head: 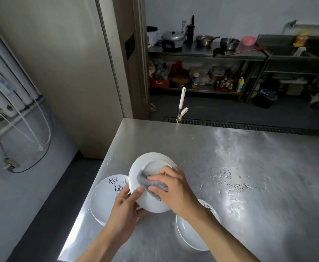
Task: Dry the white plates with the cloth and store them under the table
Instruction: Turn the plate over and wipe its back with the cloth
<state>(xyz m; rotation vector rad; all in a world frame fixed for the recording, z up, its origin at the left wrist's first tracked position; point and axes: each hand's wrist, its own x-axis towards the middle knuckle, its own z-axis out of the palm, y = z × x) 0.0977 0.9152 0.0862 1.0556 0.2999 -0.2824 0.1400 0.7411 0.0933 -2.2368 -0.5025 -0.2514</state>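
Three white plates show. The held plate [141,163], tilted with its underside up, is above the near-left part of the table [230,167]. The left hand [124,208] grips its near rim, thumb on the back. The right hand [175,190], fingers curled over the one grey cloth [145,179], presses it to the plate's underside. The left plate [104,197] and right plate [190,235] lie flat on the table, both bearing dark markings.

The left forearm [105,241] and right forearm [221,235] are bare to the edge of view. The left grip [125,207] and right grip [175,190] are bare hands.
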